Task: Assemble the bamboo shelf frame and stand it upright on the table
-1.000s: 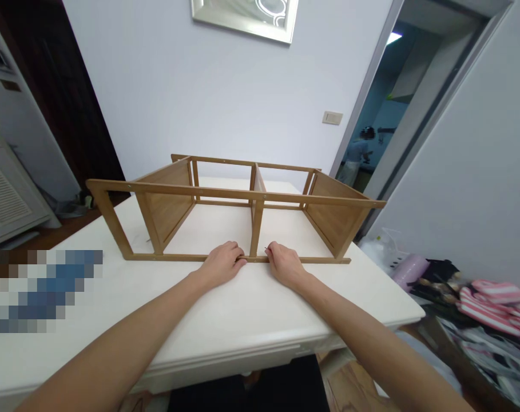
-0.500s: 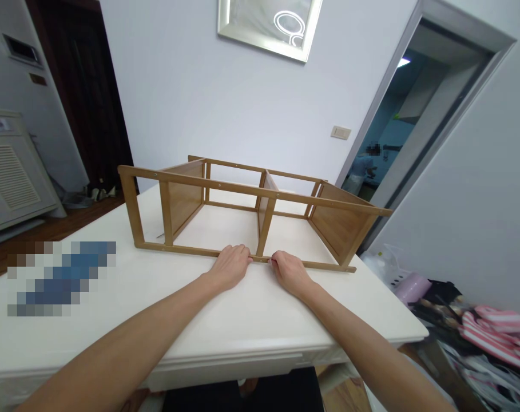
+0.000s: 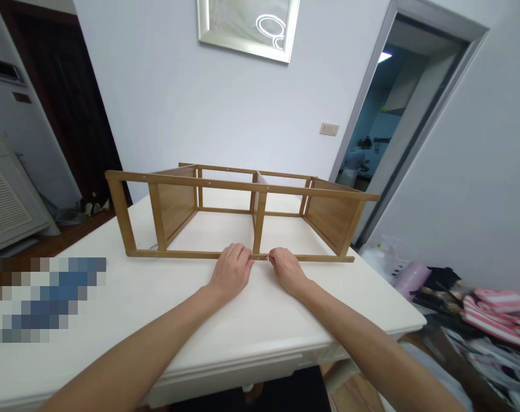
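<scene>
A wooden shelf frame (image 3: pixel 225 184) lies on its side on a white table (image 3: pixel 260 320). It has two side panels, a middle divider and thin rails. My left hand (image 3: pixel 230 270) rests with curled fingers on the frame's near bottom rail, just left of the middle divider. My right hand (image 3: pixel 286 269) sits just right of the divider, its fingers pinched on a small metal piece at the rail; I cannot make out what it is.
A blurred blue patch (image 3: pixel 45 297) lies on the table's left part. A white cabinet (image 3: pixel 6 194) stands at the far left. Clothes and bags (image 3: pixel 478 309) are piled on the floor to the right. A person (image 3: pixel 357 160) stands beyond the open doorway.
Only the camera view shifted a little between frames. Both hands stay at the rail beside the middle divider, and the frame has not moved on the table.
</scene>
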{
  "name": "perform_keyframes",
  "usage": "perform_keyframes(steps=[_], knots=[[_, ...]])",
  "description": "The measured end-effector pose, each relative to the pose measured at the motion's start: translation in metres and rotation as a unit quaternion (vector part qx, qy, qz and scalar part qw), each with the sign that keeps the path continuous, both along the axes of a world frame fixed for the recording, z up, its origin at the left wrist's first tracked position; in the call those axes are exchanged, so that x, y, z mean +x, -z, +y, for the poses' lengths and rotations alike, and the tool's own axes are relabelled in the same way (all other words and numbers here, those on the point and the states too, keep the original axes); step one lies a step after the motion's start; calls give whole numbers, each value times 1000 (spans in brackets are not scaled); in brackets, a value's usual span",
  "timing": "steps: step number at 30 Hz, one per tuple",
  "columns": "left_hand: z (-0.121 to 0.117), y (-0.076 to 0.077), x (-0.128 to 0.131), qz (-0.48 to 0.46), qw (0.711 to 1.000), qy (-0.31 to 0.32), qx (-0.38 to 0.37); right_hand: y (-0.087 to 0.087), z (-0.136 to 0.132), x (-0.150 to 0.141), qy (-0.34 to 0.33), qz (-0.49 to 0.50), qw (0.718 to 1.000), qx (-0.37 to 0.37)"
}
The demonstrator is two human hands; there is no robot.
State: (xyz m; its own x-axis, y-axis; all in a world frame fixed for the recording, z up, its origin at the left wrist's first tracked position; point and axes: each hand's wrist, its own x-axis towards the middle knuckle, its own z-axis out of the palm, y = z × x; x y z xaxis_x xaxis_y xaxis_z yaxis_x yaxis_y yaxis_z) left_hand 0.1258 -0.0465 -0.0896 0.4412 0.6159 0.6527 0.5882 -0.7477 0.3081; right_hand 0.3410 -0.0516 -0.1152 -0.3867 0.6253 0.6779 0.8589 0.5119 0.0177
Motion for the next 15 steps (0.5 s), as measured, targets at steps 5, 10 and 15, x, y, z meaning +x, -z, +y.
perform_keyframes(steps=[5,10,15], knots=[[-13,2,17,-154,897,74,-408,-2,-2,1,-2,0,1000,4],[2,0,13,-413,618,143,-654,-7,-4,0,-12,-8,1000,23],[9,3,10,-473,566,213,-640,-15,-1,0,-10,-12,998,64]])
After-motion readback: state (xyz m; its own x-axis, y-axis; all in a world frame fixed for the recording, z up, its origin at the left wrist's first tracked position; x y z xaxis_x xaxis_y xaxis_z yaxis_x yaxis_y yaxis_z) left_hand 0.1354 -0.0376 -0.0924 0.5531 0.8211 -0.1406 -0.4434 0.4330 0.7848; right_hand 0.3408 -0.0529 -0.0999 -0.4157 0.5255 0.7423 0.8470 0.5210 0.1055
